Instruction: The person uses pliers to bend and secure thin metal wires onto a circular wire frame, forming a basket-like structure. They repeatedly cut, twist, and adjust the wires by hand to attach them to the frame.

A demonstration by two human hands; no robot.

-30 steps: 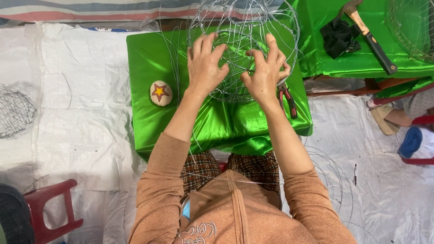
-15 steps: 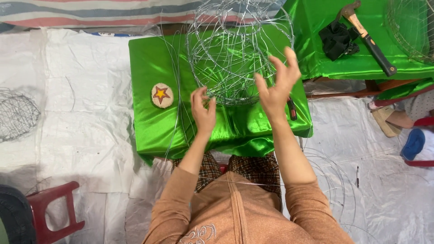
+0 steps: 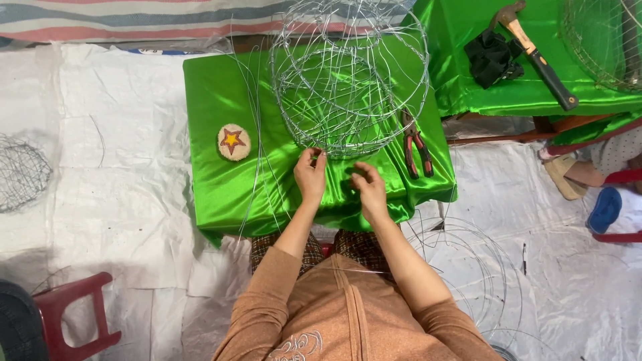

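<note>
My left hand (image 3: 311, 175) pinches the wire frame's (image 3: 348, 87) lower rim; my right hand (image 3: 368, 187), fingers curled, seems to hold thin wire.

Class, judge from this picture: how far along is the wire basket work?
Done: the wire basket already stands as a domed frame of rings and ribs. In hand: the left hand and right hand work at its near rim. Left: the mesh looks sparse; loose wires and pliers wait alongside.

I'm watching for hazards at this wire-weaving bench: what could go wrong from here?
The left hand and right hand are bare at the wire frame rim, so a wire end could prick a finger. The pliers lie near the green table edge and might get knocked off.
</note>
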